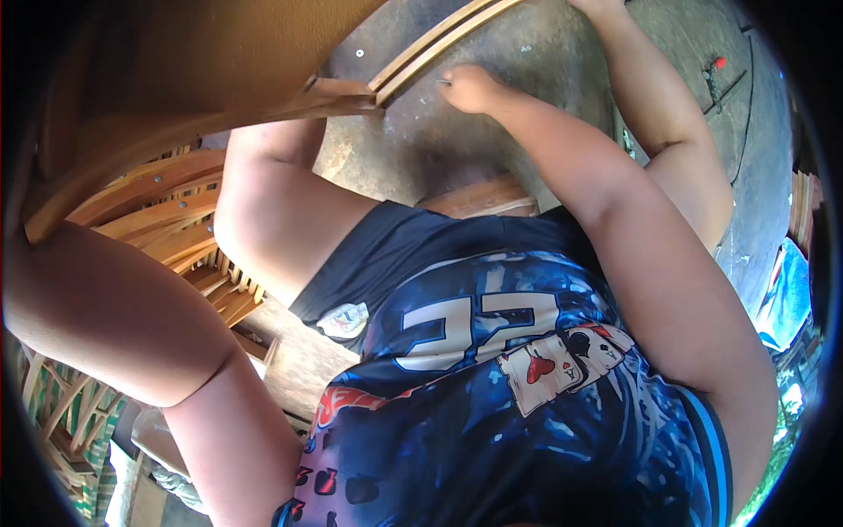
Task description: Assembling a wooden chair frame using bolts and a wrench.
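My right hand (471,89) is closed, low over the dark floor near the middle top. A short thin metal piece, like a nail or pin (443,82), pokes out from between its fingertips; its exact kind is too small to make out. Left of that hand, a large brown wooden furniture piece (202,66) tilts over my legs, and a pair of pale parallel wooden strips (439,42) runs up from its corner. My left arm reaches up to the far left, beside the wooden piece's lower edge. The left hand itself is hidden in the dark there.
My bare legs are spread around the work. Slatted wooden furniture (162,198) stands at the left. A wooden board (487,197) lies between my thighs. On the concrete floor are a small washer-like ring (359,54) and a red-tipped object (719,63). Blue cloth (784,294) hangs at the right.
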`<action>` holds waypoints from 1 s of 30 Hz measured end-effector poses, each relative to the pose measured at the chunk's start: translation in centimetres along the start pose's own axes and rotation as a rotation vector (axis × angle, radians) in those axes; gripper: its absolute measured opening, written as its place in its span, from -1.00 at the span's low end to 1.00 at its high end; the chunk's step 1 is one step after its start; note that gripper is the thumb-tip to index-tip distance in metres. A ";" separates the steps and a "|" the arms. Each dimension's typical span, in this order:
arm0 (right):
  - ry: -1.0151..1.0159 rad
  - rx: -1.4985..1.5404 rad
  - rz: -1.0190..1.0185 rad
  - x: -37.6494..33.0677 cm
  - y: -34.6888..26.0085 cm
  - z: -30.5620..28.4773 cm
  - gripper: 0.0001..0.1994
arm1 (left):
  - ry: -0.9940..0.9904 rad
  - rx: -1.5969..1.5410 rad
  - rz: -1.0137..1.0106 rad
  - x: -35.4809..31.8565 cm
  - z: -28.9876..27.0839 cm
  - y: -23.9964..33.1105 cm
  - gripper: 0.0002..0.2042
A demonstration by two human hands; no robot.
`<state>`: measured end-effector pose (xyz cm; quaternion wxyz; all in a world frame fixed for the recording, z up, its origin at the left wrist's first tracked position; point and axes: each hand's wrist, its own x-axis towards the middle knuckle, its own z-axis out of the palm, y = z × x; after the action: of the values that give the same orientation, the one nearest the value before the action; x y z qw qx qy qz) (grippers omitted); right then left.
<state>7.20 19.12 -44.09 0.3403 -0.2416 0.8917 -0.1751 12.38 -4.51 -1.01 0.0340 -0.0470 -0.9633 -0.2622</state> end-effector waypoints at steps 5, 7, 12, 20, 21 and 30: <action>-0.021 0.173 0.059 5.3 -5.6 -2.6 -0.66 | -0.007 -0.027 -0.052 1.9 -1.1 -0.7 -0.23; -0.088 0.040 -0.007 7.4 -7.0 -3.2 -0.68 | -0.017 -0.048 -0.077 2.9 -1.5 -0.9 -0.22; -0.024 -0.033 -0.093 11.8 -8.5 -1.7 -0.70 | -0.069 -0.219 -0.235 5.9 -2.3 -1.5 -0.21; 0.051 0.001 -0.091 15.5 -8.5 -0.6 -0.72 | 0.019 -0.176 -0.154 7.1 -2.9 -4.5 -0.13; 0.067 0.009 -0.090 15.7 -8.5 -0.6 -0.73 | 0.017 -0.155 -0.160 7.0 -3.2 -4.8 -0.13; 0.135 0.017 -0.083 16.0 -9.4 0.9 -0.76 | 0.208 -0.063 -0.220 8.1 -1.4 -3.3 -0.41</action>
<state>0.34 2.45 -48.56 0.2740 -0.2632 0.9003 -0.2125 4.01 -7.43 -0.72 0.1030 0.0849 -0.9452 -0.2980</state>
